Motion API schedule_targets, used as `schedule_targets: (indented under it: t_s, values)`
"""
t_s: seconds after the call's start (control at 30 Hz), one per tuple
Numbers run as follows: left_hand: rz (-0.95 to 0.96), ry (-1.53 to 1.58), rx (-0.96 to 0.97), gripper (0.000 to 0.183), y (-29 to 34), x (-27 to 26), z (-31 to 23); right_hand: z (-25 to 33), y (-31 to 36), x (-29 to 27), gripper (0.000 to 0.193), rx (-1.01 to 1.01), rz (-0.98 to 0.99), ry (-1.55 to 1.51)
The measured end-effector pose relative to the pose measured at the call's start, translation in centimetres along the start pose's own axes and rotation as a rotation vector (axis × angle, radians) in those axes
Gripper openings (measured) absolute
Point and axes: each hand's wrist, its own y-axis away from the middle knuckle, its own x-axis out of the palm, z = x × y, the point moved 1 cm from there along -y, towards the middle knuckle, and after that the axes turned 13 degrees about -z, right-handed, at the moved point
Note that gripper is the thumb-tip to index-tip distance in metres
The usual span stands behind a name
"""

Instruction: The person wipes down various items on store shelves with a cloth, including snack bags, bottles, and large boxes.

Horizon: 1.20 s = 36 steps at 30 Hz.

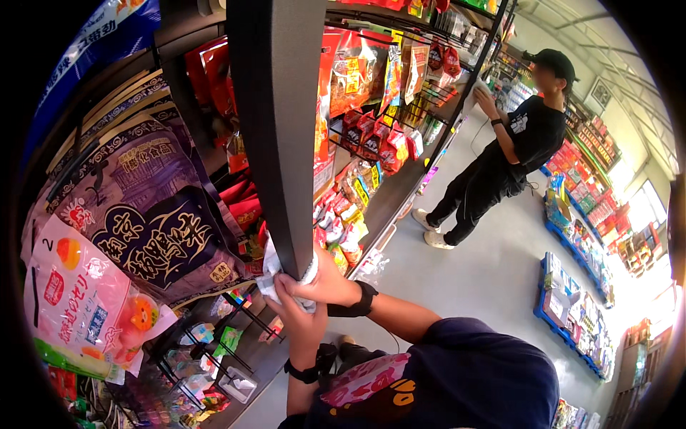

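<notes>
Left hand [306, 325] and right hand [334, 281] close together, fingers curled, both pinching white cloth [270, 270] against black shelf post [275, 129]. Cloth wraps post, shows on both sides. Left of post: purple snack bag [161, 189] hanging, pink gummy bag [86, 304] overlapping its lower left. Right of post: red snack packets [393, 149] on rack. Farther, on grey floor [421, 286]: person in black [532, 132], hands raised near shelf edge. Past them: blue pallet [569, 344] carrying packaged goods.

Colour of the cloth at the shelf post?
The cloth looks whitish to pale grey; head view.
</notes>
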Motion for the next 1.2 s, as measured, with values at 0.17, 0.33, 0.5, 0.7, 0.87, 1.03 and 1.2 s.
schedule_targets:
  t_s: [0.17, 0.33, 0.5, 0.7, 0.87, 1.03, 1.2]
  values:
    - [0.064, 0.019, -0.092, 0.078, 1.7, -0.2, 2.4, -1.9, 2.6, 0.8, 0.051, 0.129, -0.103, 0.069]
    - [0.256, -0.014, -0.112, 0.068, 5.2, -1.5, 5.5, -7.1, 8.0, 1.4, 0.054, 0.265, -0.180, 0.223]
    - [0.469, -0.025, -0.173, 0.047, 10.6, -4.7, 10.1, -14.9, 12.0, 1.7, 0.058, 0.319, -0.235, 0.269]
    - [0.514, 0.015, -0.381, 0.033, 11.4, -11.0, 9.2, -11.5, 11.9, 2.9, 0.051, 0.210, -0.475, 0.484]
    - [0.380, 0.079, -0.129, 0.034, 11.5, -13.0, 8.5, -3.8, 4.2, 3.1, 0.035, 0.094, -0.567, 0.352]
    - [0.395, 0.028, -0.210, 0.038, 9.9, -16.8, 6.9, -1.4, 0.3, 4.7, 0.028, -0.063, -0.803, 0.215]
    - [0.485, -0.062, -0.065, 0.030, 10.3, -15.5, 7.6, -2.7, 1.8, 3.9, 0.034, -0.105, -0.784, 0.259]
